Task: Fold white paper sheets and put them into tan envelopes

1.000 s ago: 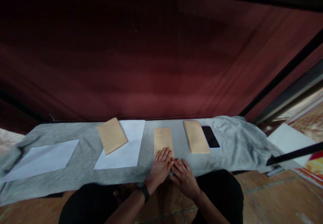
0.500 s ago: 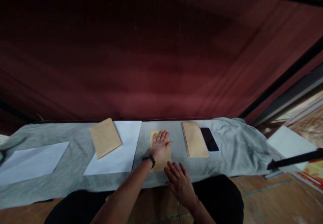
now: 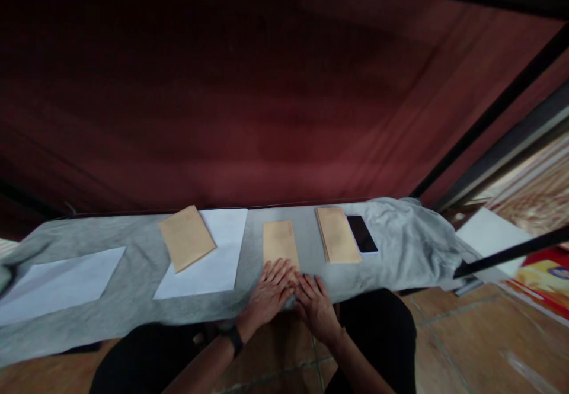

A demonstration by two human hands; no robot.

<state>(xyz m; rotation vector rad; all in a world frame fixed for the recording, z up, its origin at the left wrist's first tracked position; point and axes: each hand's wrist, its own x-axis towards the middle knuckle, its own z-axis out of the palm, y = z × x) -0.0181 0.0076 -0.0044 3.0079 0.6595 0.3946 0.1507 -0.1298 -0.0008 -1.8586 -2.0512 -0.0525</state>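
A brown envelope (image 3: 279,241) lies on grey cloth (image 3: 415,246) between a white sheet (image 3: 226,252) and an envelope stack (image 3: 338,235). The left hand (image 3: 268,297), spread farther up it moments ago, is back beside the right hand (image 3: 318,308), fingers extended, neither grip clasping anything, apparently pressing its near end.
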